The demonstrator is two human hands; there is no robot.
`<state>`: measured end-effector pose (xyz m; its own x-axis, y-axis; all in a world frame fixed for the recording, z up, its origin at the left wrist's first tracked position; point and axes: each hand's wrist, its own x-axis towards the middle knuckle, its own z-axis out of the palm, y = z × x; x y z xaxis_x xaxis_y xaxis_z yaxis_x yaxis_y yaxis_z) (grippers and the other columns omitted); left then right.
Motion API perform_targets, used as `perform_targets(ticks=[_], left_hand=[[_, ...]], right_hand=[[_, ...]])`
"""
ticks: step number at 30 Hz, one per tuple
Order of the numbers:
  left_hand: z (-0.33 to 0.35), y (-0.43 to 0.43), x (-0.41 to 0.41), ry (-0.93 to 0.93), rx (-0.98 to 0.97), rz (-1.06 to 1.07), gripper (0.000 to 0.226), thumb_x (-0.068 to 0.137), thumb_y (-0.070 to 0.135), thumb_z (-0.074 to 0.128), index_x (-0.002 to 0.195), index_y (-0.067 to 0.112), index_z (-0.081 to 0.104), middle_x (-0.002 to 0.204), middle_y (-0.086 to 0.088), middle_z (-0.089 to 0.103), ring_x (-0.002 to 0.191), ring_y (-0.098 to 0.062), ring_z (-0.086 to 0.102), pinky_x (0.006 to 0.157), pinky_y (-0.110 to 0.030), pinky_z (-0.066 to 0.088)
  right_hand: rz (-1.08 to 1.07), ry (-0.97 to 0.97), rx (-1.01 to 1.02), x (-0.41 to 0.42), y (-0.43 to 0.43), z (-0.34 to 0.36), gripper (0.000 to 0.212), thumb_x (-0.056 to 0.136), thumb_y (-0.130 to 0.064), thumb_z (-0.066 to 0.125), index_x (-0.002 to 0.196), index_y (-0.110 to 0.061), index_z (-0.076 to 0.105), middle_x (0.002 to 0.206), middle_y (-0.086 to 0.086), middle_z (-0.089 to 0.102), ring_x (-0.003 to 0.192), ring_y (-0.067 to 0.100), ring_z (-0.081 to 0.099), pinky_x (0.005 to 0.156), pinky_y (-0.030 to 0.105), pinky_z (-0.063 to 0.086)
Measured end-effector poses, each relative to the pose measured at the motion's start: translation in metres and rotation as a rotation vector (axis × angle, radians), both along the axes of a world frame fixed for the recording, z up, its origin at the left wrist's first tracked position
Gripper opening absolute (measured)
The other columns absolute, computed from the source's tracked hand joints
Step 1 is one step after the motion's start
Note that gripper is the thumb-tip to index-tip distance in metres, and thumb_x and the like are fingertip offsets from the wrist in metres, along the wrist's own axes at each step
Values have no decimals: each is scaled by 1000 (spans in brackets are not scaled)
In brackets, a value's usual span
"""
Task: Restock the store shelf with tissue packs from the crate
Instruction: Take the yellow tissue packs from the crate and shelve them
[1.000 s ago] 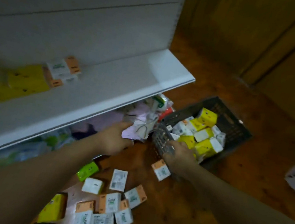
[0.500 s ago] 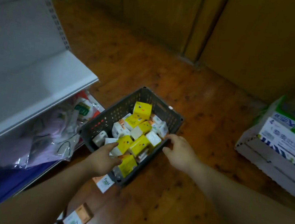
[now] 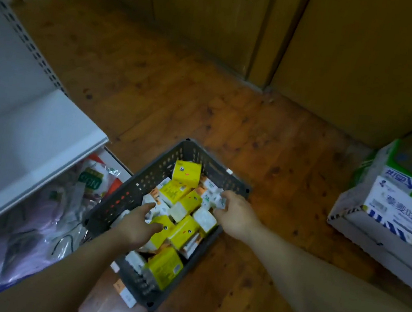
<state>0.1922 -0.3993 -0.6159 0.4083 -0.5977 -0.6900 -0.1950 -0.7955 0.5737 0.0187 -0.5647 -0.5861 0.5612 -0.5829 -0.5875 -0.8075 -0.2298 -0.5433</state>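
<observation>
Both hands have moved down into the crate (image 3: 154,175) at lower centre: my left hand (image 3: 136,226) lies spread on a yellow pack (image 3: 158,239), my right hand (image 3: 237,217) pinches a white pack (image 3: 215,201), so carrying them to the shelf (image 3: 28,147) at left looks next.

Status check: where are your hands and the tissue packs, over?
Left hand in the crate, over a yellow pack; right hand on small white packs near its right rim. Grips unclear. Shelf to the left, nothing in the way.
</observation>
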Motion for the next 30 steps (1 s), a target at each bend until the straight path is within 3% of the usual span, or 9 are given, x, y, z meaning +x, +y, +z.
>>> perform_targets(ticks=[3,10,14,19,21,23,26,27,30], left_hand=[[-11,-15,34,30,-2,26,82,71,49,65,143,22,36,144,-6,44,128,-27,46,105,-43,39],[-65,-77,88,41,25,167,58,89,18,61,141,12,37,131,-9,53,104,-24,59,91,-38,49],[-114,-113,103,55,50,177,65,90,25,60,146,15,30,147,-12,38,121,-32,50,92,-37,44],[-187,-165,114,50,76,269,64,93,25,57,148,15,25,148,-9,37,80,-7,51,70,-25,41],[-217,-185,117,35,78,282,64,93,23,56,147,14,25,151,-9,32,108,-18,55,87,-29,42],[-242,-201,118,34,66,308,65,92,20,57,148,14,23,151,-9,31,132,-29,39,99,-31,36],[-273,-216,112,134,58,371,68,90,14,59,148,12,24,146,-7,39,130,-30,41,99,-29,36],[-279,-216,111,164,64,392,67,87,15,61,146,12,28,143,-7,43,127,-30,44,99,-32,39],[-289,-207,109,215,94,468,62,72,32,70,128,16,51,131,-10,54,108,-28,58,93,-41,49]], right_hand=[[-23,37,34,37,-16,-6,54,98,-29,49,146,-18,27,150,9,33,121,31,50,93,40,46],[-28,47,107,105,-66,-72,40,97,-25,49,135,-13,42,134,18,49,118,37,50,98,52,43],[-37,52,189,136,-94,-144,54,92,-32,55,140,-15,38,136,14,49,108,31,55,85,40,46],[-4,85,243,164,-128,-235,57,90,-27,58,139,-8,35,135,18,48,107,31,53,76,33,41],[-42,83,235,171,-138,-267,54,88,-22,59,135,-7,37,133,18,49,113,33,51,82,31,41],[-104,75,221,177,-142,-287,60,88,-20,58,140,-6,32,139,17,44,124,34,46,91,29,40],[-198,-124,373,184,-138,-307,61,95,-8,54,147,-2,23,151,13,31,137,29,34,93,6,38],[-219,-163,419,184,-134,-312,63,94,-4,54,148,-1,20,151,12,30,137,28,34,95,6,38],[-292,-25,416,178,-129,-318,68,84,-11,65,143,-14,31,135,11,51,118,30,53,98,37,46]])
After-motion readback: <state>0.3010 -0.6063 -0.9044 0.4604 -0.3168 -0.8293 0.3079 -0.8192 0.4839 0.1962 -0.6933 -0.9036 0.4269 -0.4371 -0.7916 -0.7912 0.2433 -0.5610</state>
